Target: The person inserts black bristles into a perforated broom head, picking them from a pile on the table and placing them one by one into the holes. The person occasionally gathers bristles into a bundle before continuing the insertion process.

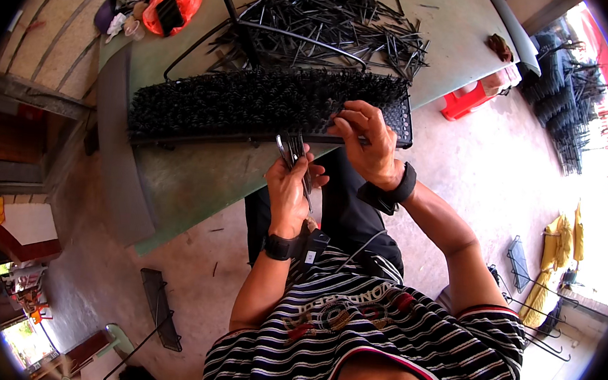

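Note:
A long black bristled mat (253, 104) lies across a green table (198, 174), its right end a bare perforated grid. My right hand (368, 141) rests on that right end, fingers pinching a thin black strip at the grid. My left hand (290, 185) hovers just below the mat's front edge, closed around a small bundle of thin black strips (294, 150) that stick up from the fist. Both wrists wear black bands.
A heap of loose black strips (346, 22) covers the table's far side, with a black wire frame (208, 47) over it. An orange bag (179, 1) sits far left. A red stool (468, 103) and stacked black racks (565, 96) stand on the right floor.

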### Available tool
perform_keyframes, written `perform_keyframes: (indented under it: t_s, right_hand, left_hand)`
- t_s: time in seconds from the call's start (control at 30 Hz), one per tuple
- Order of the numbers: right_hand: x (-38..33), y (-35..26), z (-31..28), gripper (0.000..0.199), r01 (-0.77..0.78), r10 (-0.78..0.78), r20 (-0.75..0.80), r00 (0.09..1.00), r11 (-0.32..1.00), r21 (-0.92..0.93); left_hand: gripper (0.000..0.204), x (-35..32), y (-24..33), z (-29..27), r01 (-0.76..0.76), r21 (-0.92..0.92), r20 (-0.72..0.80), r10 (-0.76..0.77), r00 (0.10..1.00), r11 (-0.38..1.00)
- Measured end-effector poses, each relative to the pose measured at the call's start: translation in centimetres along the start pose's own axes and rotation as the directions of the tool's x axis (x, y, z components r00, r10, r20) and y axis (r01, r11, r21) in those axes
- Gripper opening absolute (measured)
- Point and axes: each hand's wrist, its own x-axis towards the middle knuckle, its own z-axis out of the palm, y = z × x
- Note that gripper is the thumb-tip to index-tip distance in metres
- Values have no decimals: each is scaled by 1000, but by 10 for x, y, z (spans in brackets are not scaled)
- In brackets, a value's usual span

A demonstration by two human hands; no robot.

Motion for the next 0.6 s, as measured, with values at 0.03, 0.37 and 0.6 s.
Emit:
perform_keyframes:
  t_s: [0.03, 0.37, 0.6]
  right_hand:
    - [-1, 6, 6, 25, 7, -7, -4, 1000, 1000, 7]
    - [3, 15, 23, 23, 13, -7, 110, 994, 999, -51]
    - [7, 30, 19, 27, 291, -177, 363, 915, 912, -289]
  left_hand:
    - [16, 0, 0, -2, 2, -1, -8, -2, 1000, 1000]
    - [10, 0, 2, -7, 27, -50, -62, -31, 998, 998]
    - [7, 3, 1, -6, 21, -53, -55, -24, 998, 998]
